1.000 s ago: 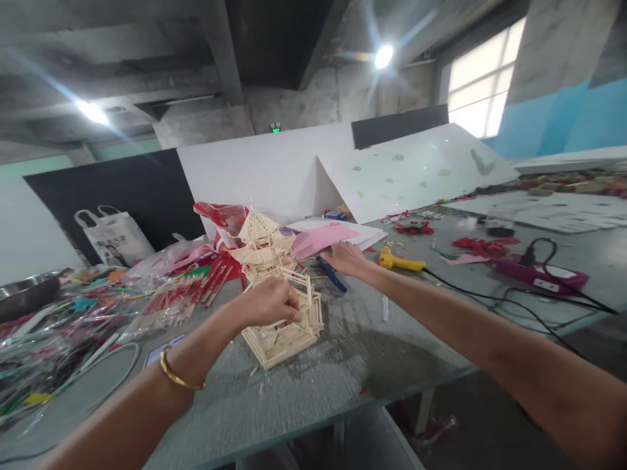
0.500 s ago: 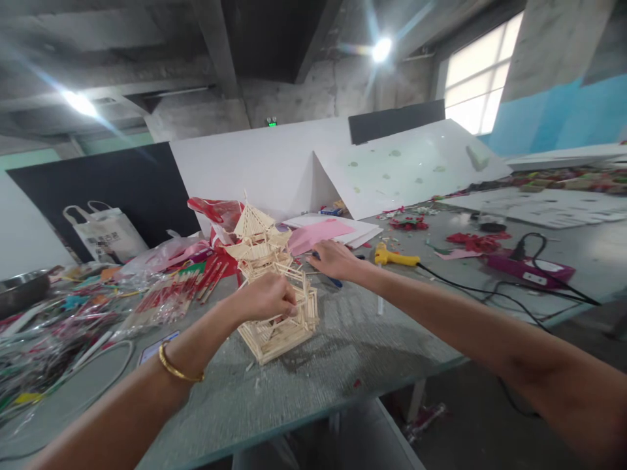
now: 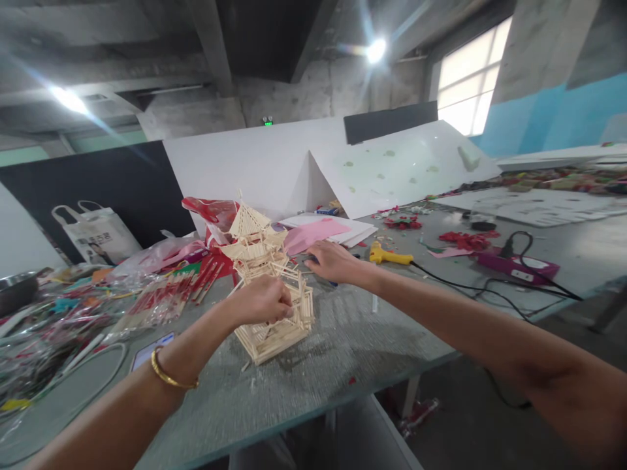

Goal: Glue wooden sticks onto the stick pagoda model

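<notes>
Since its roof [image 3: 248, 223] is on, the stick tower [image 3: 274, 343] looks mostly made; left hand [image 3: 263, 300] curls at its front, right hand [image 3: 334, 261] bends beside it, both grips hard to tell.

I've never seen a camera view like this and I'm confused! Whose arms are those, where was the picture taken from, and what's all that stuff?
There's no robot here, just a person with two bare hands. The camera sits on the person's head, so you see almost what they see, looking forward and down.

On the gray table stands a tower of thin sticks, with pointy little roofs. The left hand is in front of it, fingers curled; I can't see whether it holds anything. The right hand is over a dark blue tool, covering most of it, so I can't tell if it's gripped.

Around them are pink paper, a yellow glue gun with a black cord, and a purple power strip.
</notes>
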The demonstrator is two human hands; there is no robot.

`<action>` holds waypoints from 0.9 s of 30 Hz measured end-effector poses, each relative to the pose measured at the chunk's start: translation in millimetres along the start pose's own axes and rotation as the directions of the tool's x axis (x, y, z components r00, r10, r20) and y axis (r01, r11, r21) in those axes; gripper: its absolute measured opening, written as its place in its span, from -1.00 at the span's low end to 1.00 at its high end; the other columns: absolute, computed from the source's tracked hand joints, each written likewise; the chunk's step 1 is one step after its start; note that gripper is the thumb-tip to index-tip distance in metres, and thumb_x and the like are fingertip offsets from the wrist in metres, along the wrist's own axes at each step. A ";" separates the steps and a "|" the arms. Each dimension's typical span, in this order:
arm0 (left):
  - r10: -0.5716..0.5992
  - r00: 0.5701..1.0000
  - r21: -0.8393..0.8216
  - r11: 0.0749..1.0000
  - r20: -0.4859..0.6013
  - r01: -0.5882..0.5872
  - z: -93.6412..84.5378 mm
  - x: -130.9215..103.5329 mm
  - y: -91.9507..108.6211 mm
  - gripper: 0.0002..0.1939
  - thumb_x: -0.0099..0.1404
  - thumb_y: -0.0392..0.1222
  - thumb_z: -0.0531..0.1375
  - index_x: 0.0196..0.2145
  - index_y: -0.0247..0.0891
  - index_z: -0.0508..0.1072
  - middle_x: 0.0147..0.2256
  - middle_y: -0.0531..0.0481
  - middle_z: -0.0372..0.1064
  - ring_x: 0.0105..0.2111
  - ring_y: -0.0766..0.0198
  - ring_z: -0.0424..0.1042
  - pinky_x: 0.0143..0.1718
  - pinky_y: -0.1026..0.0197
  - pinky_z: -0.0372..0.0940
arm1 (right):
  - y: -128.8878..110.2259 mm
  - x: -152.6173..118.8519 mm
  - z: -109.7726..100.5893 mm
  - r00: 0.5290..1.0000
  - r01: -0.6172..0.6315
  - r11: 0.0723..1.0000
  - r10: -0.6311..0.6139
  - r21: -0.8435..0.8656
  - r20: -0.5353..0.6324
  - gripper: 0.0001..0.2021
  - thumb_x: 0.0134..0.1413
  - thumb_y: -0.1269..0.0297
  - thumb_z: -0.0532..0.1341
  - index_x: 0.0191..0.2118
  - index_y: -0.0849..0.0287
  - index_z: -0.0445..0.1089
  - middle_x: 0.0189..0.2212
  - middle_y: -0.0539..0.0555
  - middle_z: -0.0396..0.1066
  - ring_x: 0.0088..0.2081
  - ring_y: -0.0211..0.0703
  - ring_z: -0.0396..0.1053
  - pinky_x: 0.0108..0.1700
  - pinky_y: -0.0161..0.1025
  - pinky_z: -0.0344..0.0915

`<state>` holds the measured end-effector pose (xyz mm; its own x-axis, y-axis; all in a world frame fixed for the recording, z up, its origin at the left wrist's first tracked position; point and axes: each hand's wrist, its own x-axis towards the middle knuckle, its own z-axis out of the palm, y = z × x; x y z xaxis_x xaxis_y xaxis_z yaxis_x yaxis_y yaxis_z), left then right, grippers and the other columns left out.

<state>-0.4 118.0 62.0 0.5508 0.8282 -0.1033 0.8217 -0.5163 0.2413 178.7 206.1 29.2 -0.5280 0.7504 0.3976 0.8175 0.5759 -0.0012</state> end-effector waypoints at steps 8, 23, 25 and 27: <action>-0.030 0.999 -0.061 0.998 0.026 0.032 0.8 -1.7 -0.4 -0.83 -0.03 -0.31 0.03 -0.71 -0.30 0.30 -0.74 0.17 0.15 -0.67 0.45 0.15 -0.57 0.36 0.00 | 46.1 9.8 26.0 0.977 -0.173 0.983 0.180 -0.067 0.112 -0.65 0.10 0.22 0.01 -0.20 0.41 0.39 -0.19 0.35 0.39 -0.14 0.03 0.34 -0.17 -0.26 0.16; -0.016 1.000 -0.069 0.997 0.020 0.017 3.2 -2.2 -0.4 -0.82 -0.01 -0.30 0.02 -0.71 -0.29 0.27 -0.73 0.15 0.16 -0.68 0.45 0.16 -0.57 0.37 0.01 | 66.3 21.7 57.1 0.930 -0.252 0.960 0.275 -0.120 0.246 -0.39 0.04 -0.10 0.00 -0.10 0.42 0.38 -0.05 0.43 0.30 0.00 0.20 0.23 -0.03 -0.07 0.15; -0.018 1.000 -0.079 0.997 0.025 0.020 4.0 -2.2 -0.2 -0.81 -0.01 -0.29 0.02 -0.72 -0.29 0.26 -0.74 0.16 0.13 -0.68 0.45 0.16 -0.58 0.37 0.01 | 64.7 25.0 59.6 0.920 -0.247 0.961 0.274 -0.125 0.282 -0.32 -0.02 -0.19 0.01 -0.08 0.40 0.37 -0.03 0.41 0.29 0.01 0.22 0.22 -0.01 -0.05 0.14; -0.024 0.999 -0.086 0.996 0.029 0.027 4.8 -2.4 -0.1 -0.80 0.01 -0.27 0.03 -0.72 -0.29 0.25 -0.74 0.16 0.14 -0.67 0.45 0.18 -0.57 0.37 0.01 | 64.5 30.8 61.4 0.903 -0.254 0.959 0.282 -0.127 0.323 -0.27 -0.08 -0.24 0.03 -0.07 0.39 0.37 -0.03 0.41 0.29 0.01 0.27 0.21 -0.01 -0.01 0.15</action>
<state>-1.1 115.0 57.5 0.5346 0.8339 -0.1372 0.8205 -0.4732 0.3208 201.0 286.4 -15.0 -0.3204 0.9452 0.0626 0.9473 0.3202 0.0139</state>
